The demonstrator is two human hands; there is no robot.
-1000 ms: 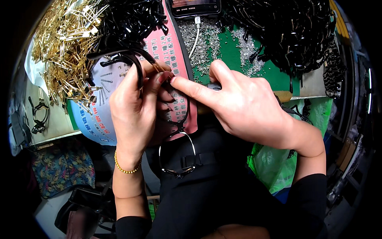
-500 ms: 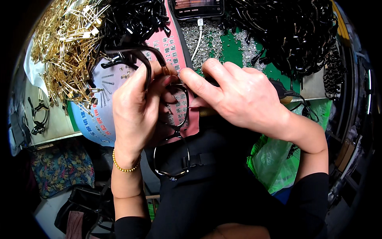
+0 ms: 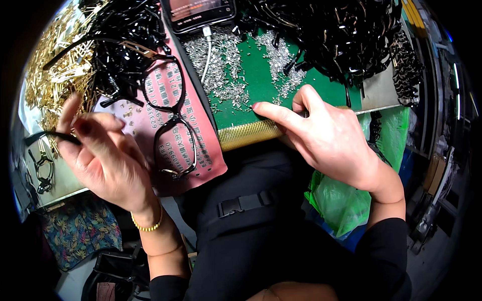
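My left hand (image 3: 108, 155) is at the left, its fingers partly curled and slightly blurred. A dark temple (image 3: 45, 135) runs into its grip, and the black eyeglasses (image 3: 176, 119) hang beside it over a pink printed sheet. Their upper temple (image 3: 95, 39) stretches left across the piles; where the lower one joins the frame is hidden by my hand. Over the green mat (image 3: 301, 93), my right hand (image 3: 329, 138) reaches its index fingertip to the edge of the scattered small silver screws (image 3: 226, 75). Its other fingers curl around something dark, mostly hidden.
Gold metal parts (image 3: 55, 65) and black temples (image 3: 125, 65) are heaped at the left, with a larger black pile (image 3: 336, 35) at far right. A phone (image 3: 201, 12) with a white cable lies behind the screws. Green plastic bags (image 3: 341, 200) hang below the table's right side.
My hands have moved apart from the eyeglasses they were both at. The left has carried the eyeglasses leftward; the right has come to the screws. The whole view has shifted.
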